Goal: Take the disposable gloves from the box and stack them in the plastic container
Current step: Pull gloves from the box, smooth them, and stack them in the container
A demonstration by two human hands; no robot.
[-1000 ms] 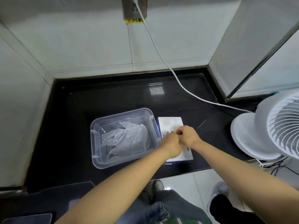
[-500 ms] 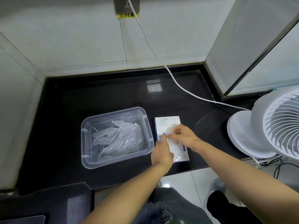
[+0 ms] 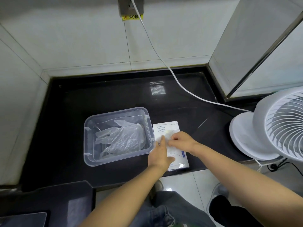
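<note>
A white glove box lies flat on the black counter, just right of a clear plastic container. Thin translucent gloves lie piled inside the container. My left hand rests flat on the box's left side, fingers straight, holding it down. My right hand is over the box's middle, its fingertips pinching a thin glove at the opening.
A white fan stands at the right end of the counter. Its white cable runs across the counter up to a wall socket. Tiled walls close in the back and left. A dark surface sits lower left.
My two hands have come apart: the left one slid down and left to lie flat on the box, and the right one stayed at the opening, pinching glove film.
</note>
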